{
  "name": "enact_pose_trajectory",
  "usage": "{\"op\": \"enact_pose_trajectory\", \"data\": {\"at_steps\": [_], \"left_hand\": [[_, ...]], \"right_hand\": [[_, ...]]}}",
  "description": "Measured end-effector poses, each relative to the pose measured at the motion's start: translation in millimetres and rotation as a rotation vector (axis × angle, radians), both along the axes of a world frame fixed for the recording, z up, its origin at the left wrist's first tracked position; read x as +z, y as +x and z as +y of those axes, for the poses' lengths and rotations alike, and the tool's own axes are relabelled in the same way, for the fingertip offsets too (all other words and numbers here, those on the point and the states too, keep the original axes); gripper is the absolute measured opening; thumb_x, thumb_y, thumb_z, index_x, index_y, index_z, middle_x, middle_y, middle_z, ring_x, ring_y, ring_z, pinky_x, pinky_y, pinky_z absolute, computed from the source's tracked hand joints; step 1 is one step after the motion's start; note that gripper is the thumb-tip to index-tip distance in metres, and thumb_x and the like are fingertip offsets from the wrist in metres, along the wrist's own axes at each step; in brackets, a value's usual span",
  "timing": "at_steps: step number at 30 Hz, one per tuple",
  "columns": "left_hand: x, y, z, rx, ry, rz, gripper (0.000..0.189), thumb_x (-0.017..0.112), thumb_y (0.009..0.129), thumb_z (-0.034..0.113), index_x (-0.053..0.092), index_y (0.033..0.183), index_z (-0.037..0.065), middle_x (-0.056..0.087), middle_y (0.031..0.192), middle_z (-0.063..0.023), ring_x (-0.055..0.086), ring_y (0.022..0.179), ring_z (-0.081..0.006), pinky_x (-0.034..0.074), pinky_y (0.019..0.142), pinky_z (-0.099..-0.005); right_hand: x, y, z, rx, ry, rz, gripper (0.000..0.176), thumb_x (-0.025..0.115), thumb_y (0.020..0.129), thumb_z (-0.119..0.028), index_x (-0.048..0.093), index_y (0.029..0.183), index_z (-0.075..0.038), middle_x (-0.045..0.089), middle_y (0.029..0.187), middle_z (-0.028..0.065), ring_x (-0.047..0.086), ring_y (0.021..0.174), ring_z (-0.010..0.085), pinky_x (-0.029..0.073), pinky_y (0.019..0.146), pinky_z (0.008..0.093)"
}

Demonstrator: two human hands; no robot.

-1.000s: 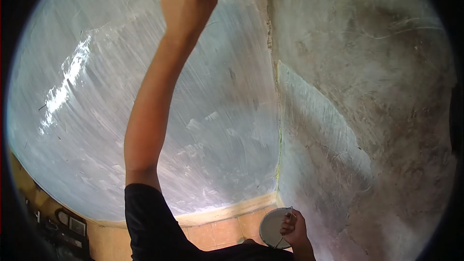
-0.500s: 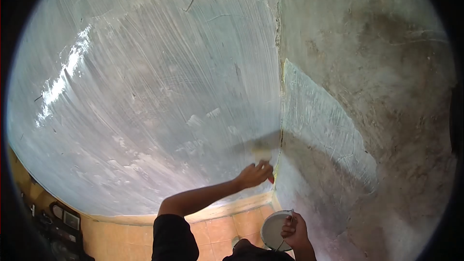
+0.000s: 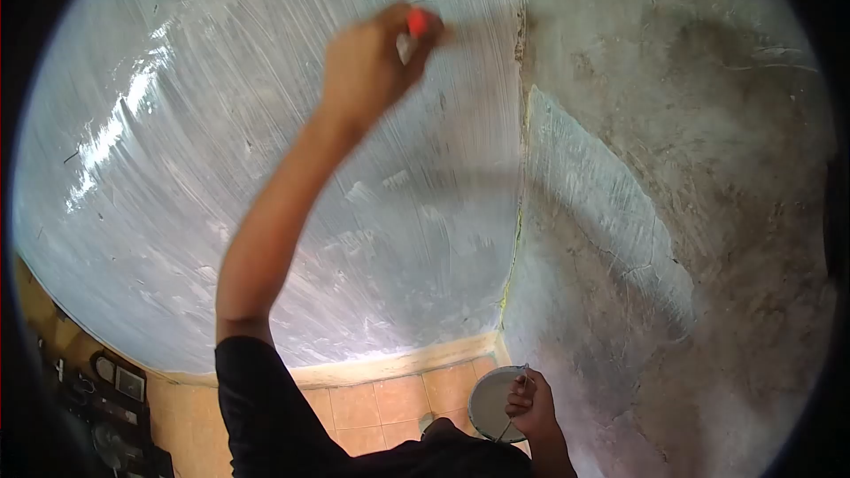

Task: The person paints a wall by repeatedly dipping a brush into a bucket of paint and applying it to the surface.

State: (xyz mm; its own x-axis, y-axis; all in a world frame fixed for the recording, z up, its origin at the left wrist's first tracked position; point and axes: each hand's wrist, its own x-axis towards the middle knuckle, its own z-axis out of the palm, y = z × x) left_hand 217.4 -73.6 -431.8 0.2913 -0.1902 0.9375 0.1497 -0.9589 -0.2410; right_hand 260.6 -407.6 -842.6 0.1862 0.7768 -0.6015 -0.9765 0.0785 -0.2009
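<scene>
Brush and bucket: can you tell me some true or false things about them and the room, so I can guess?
1. The left hand holds a brush with a red handle, raised high in front of the wall. True.
2. The right hand is empty. False: it holds a small pail with white inside, low down near the corner.
3. The left wall is covered in pale, streaky brush strokes. True.
4. The floor is green carpet. False: it is orange-brown tiles.
5. The right wall is painted all over. False: only a patch beside the corner is pale, and the rest is bare grey-brown.
</scene>
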Motion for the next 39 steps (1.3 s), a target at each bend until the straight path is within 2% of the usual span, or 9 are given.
{"op": "enact_pose_trajectory", "data": {"at_steps": [4, 6, 8, 12, 20, 24, 31, 35, 39], "left_hand": [[85, -9, -15, 0.15, 0.159, -0.138, 0.013, 0.072, 0.084, 0.01, 0.07, 0.096, 0.012, 0.073, 0.096, -0.0061, 0.07, 0.079, -0.0267, 0.056, 0.069, -0.0346], [99, -6, -27, 0.04, 0.272, -0.206, 0.018, 0.065, 0.092, 0.02, 0.067, 0.09, 0.002, 0.068, 0.081, -0.0165, 0.068, 0.076, -0.0334, 0.052, 0.066, -0.0403], [83, 2, -2, 0.122, 0.356, -0.202, 0.01, 0.067, 0.087, 0.017, 0.069, 0.094, 0.011, 0.069, 0.09, -0.0086, 0.069, 0.083, -0.0281, 0.054, 0.062, -0.0376], [-21, 17, 18, 0.443, 0.441, 0.073, 0.027, 0.072, 0.076, 0.015, 0.07, 0.102, 0.023, 0.063, 0.112, 0.0038, 0.065, 0.106, -0.0216, 0.059, 0.066, -0.0318], [-307, -6, -10, 0.063, 0.339, 0.461, 0.02, 0.07, 0.081, 0.019, 0.067, 0.1, 0.013, 0.064, 0.103, -0.0059, 0.065, 0.1, -0.0218, 0.057, 0.056, -0.028], [-325, -17, -20, -0.078, -0.134, 0.953, 0.015, 0.068, 0.081, 0.015, 0.068, 0.096, 0.013, 0.067, 0.101, -0.0027, 0.066, 0.099, -0.0195, 0.056, 0.061, -0.0322], [-88, -21, 3, 0.007, -0.265, 0.383, 0.008, 0.07, 0.088, 0.019, 0.07, 0.09, 0.012, 0.07, 0.089, -0.0069, 0.068, 0.074, -0.0314, 0.054, 0.062, -0.0397], [44, -31, 6, 0.055, 0.059, 0.051, 0.008, 0.07, 0.089, 0.018, 0.07, 0.09, 0.01, 0.072, 0.088, -0.0081, 0.069, 0.076, -0.0302, 0.054, 0.065, -0.0367], [91, -36, -11, 0.147, 0.133, -0.12, 0.008, 0.069, 0.085, 0.004, 0.069, 0.093, 0.007, 0.071, 0.097, -0.0051, 0.07, 0.084, -0.0255, 0.056, 0.07, -0.0327]], "right_hand": [[1, -5, 5, 0.009, -0.018, 0.003, 0.024, 0.056, 0.095, -0.032, 0.058, 0.082, -0.012, 0.045, 0.06, -0.0028, 0.033, 0.041, 0.0062, 0.026, 0.042, 0.0226], [-1, -4, 6, 0.017, 0.001, 0.0, 0.024, 0.056, 0.095, -0.032, 0.057, 0.082, -0.012, 0.045, 0.06, -0.0027, 0.033, 0.041, 0.0063, 0.026, 0.042, 0.0228], [0, -5, 7, 0.023, 0.016, 0.01, 0.024, 0.056, 0.094, -0.032, 0.057, 0.082, -0.012, 0.044, 0.06, -0.0026, 0.033, 0.041, 0.0064, 0.026, 0.042, 0.023], [-7, -2, 8, 0.025, 0.001, 0.006, 0.023, 0.057, 0.094, -0.032, 0.057, 0.081, -0.013, 0.046, 0.061, -0.0017, 0.033, 0.041, 0.0074, 0.025, 0.041, 0.0238], [-13, -1, 8, 0.018, 0.006, 0.015, 0.025, 0.057, 0.095, -0.035, 0.057, 0.081, -0.013, 0.047, 0.062, -0.0018, 0.033, 0.041, 0.0075, 0.024, 0.041, 0.0236], [-12, 0, 8, 0.01, -0.004, 0.025, 0.025, 0.058, 0.094, -0.034, 0.057, 0.079, -0.013, 0.047, 0.06, -0.0018, 0.033, 0.04, 0.0075, 0.023, 0.04, 0.0237], [-22, 1, 19, 0.03, 0.041, 0.035, 0.026, 0.056, 0.094, -0.035, 0.058, 0.078, -0.015, 0.046, 0.059, -0.0032, 0.033, 0.04, 0.0069, 0.024, 0.04, 0.0239], [-5, 1, 22, 0.002, -0.015, 0.022, 0.025, 0.056, 0.094, -0.034, 0.058, 0.077, -0.015, 0.046, 0.06, -0.003, 0.033, 0.041, 0.0069, 0.024, 0.04, 0.0239], [-4, 1, 24, 0.027, 0.032, -0.007, 0.025, 0.056, 0.094, -0.034, 0.057, 0.077, -0.017, 0.044, 0.058, -0.0047, 0.032, 0.04, 0.0055, 0.025, 0.042, 0.0228]]}}
